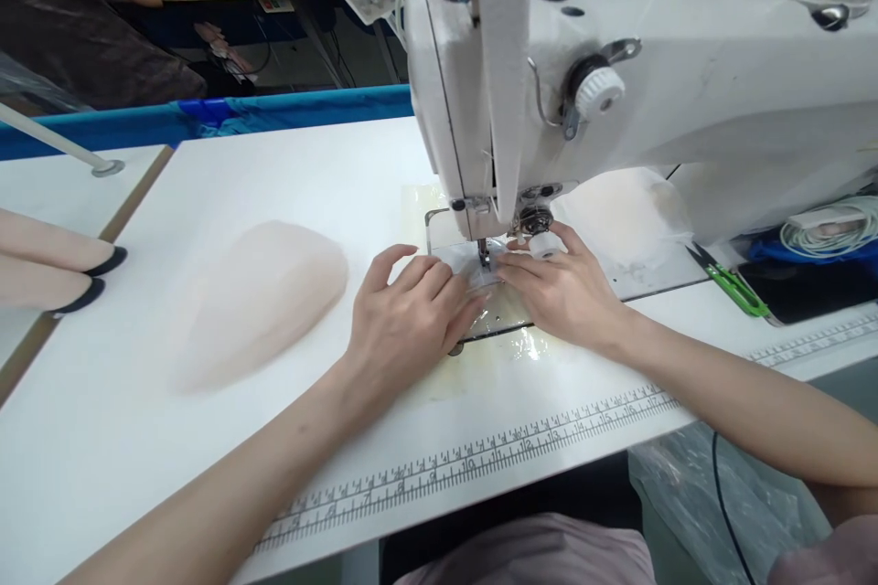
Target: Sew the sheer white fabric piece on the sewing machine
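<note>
The sewing machine (658,82) stands on a white bench (288,183); the front edge, with a printed ruler scale (473,457), runs diagonally before it. Left of the machine, the surface reaches a brown-edged seam (137,192), and a sheer beige piece (281,292) lies between. Behind, a blue cloth strip (294,114) borders the bench. To the machine's right, green-handled snips (737,288) lie near a dark flat object (813,283), narrowing that side.

The worked piece, a thin, translucent whitish material (473,270), lies at the machine's presser foot (484,253). The left hand (408,315) rests on it with fingers bent; the right hand (566,292) has its fingertips on its other side. Whether either pinches it cannot be told.

The hands cover most of the material's outline. A pale piece (624,215) beneath the machine's arm is partly hidden.
</note>
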`<state>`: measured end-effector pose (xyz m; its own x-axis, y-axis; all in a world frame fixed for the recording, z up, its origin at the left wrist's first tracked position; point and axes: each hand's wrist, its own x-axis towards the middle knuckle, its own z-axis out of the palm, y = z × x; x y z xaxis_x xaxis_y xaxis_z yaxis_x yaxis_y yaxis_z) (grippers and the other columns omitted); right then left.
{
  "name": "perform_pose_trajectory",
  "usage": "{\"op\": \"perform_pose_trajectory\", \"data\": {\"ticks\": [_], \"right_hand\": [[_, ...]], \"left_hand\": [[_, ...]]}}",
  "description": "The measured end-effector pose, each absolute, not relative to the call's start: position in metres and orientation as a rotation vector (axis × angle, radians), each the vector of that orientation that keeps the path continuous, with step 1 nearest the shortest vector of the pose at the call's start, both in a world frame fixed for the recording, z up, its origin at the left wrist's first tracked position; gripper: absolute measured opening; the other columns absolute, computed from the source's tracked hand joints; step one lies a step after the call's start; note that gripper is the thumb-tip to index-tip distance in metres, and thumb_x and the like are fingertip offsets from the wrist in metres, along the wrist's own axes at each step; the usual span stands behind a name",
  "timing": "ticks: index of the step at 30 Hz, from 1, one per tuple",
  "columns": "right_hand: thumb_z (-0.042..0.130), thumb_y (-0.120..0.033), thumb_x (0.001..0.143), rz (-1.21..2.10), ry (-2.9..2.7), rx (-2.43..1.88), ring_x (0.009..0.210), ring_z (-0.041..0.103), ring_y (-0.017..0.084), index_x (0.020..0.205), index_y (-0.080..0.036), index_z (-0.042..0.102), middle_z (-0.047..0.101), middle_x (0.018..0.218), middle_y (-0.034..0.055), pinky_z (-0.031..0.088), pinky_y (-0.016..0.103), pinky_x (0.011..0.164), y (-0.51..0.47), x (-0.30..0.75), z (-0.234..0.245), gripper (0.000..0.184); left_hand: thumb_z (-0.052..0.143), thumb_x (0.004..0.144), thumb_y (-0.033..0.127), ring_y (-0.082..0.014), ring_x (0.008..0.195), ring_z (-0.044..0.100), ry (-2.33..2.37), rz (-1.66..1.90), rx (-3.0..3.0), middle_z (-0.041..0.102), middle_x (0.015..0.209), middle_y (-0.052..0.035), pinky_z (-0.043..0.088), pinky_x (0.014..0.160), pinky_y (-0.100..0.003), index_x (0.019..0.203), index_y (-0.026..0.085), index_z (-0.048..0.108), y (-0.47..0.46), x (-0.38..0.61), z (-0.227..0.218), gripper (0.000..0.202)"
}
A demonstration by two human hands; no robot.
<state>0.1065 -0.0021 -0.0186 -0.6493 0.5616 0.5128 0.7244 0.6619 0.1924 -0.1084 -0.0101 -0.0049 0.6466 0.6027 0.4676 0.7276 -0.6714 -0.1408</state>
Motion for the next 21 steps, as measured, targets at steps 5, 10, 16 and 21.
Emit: {"op": "perform_pose_trajectory", "data": {"ticks": [5, 10, 16, 21], "right_hand": [[0.042, 0.001, 0.084, -0.495, -2.388, -0.873, 0.084, 0.063, 0.014, 0.086, -0.019, 0.069, 0.075, 0.091, -0.001, 0.04, 0.033, 0.09, -0.011, 0.103, -0.012, 0.034], [0.044, -0.014, 0.089, -0.354, -2.42, -0.775, 0.068, 0.06, 0.014, 0.079, -0.018, 0.067, 0.07, 0.068, -0.0016, 0.041, 0.032, 0.079, -0.015, 0.1, -0.006, 0.024], [0.052, -0.01, 0.09, -0.446, -2.416, -0.893, 0.073, 0.061, 0.014, 0.076, -0.018, 0.067, 0.072, 0.081, -0.0002, 0.038, 0.029, 0.069, -0.013, 0.099, -0.011, 0.022], [0.05, -0.014, 0.093, -0.437, -2.474, -1.048, 0.085, 0.062, 0.018, 0.09, -0.014, 0.069, 0.074, 0.105, 0.0051, 0.037, 0.033, 0.073, -0.011, 0.1, -0.017, 0.019]], "left_hand": [[0.052, 0.094, 0.022, -0.0197, 0.08, 0.067, -1.019, -0.691, -2.646, 0.073, 0.092, -0.0052, 0.044, 0.083, -0.038, 0.094, 0.017, 0.066, -0.007, -0.111, -0.002, 0.016], [0.051, 0.094, 0.019, -0.0176, 0.073, 0.065, -0.983, -0.775, -2.7, 0.073, 0.088, -0.0032, 0.043, 0.073, -0.036, 0.098, 0.015, 0.067, -0.004, -0.113, -0.006, 0.017], [0.048, 0.095, 0.017, -0.0189, 0.084, 0.064, -1.004, -0.694, -2.759, 0.071, 0.098, -0.0052, 0.043, 0.085, -0.039, 0.108, 0.014, 0.066, -0.004, -0.111, -0.009, 0.022], [0.05, 0.095, 0.025, -0.0233, 0.091, 0.063, -0.966, -0.638, -2.72, 0.069, 0.099, -0.0089, 0.045, 0.086, -0.042, 0.112, 0.013, 0.067, -0.007, -0.106, -0.014, 0.027]]}}
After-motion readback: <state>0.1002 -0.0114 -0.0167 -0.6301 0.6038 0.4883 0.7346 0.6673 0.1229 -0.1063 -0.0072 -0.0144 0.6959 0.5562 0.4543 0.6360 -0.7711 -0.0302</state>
